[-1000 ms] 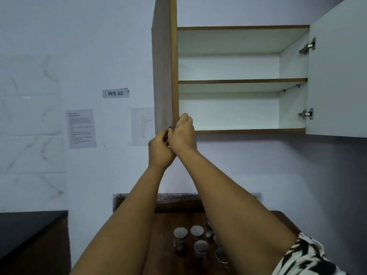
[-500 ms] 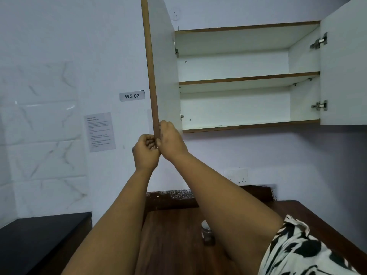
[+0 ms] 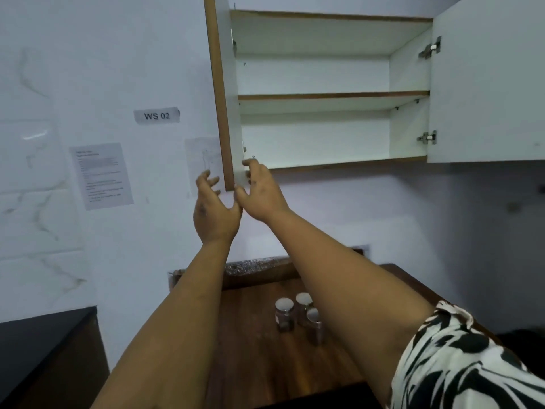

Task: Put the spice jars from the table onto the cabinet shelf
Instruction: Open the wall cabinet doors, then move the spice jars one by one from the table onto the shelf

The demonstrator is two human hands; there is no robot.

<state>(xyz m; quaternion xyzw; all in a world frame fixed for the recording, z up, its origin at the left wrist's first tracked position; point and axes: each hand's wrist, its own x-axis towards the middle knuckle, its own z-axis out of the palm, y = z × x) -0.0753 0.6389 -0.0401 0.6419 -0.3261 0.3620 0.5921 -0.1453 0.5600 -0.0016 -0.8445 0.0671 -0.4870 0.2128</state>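
Three glass spice jars [image 3: 284,315] with pale lids stand together on the dark wooden table [image 3: 250,364], partly behind my right forearm. Above them the white wall cabinet stands open, its bottom shelf [image 3: 333,164] and middle shelf [image 3: 333,95] bare. My left hand [image 3: 215,208] is raised just left of the bottom corner of the left cabinet door [image 3: 225,98], fingers spread and holding nothing. My right hand [image 3: 261,191] is at the same corner. Its loosely bent fingers touch the door's inner face, and its thumb is under the bottom edge.
The right cabinet door [image 3: 486,84] hangs wide open at the upper right. A black counter [image 3: 38,343] sits at the lower left beside the table. Printed sheets [image 3: 101,175] and a "WS 02" label [image 3: 157,116] are stuck on the white wall.
Both hands gripped the left door's bottom corner and swung it open. Now their fingers have loosened and spread, the left hand off the door. The view has tilted, showing the jars again.
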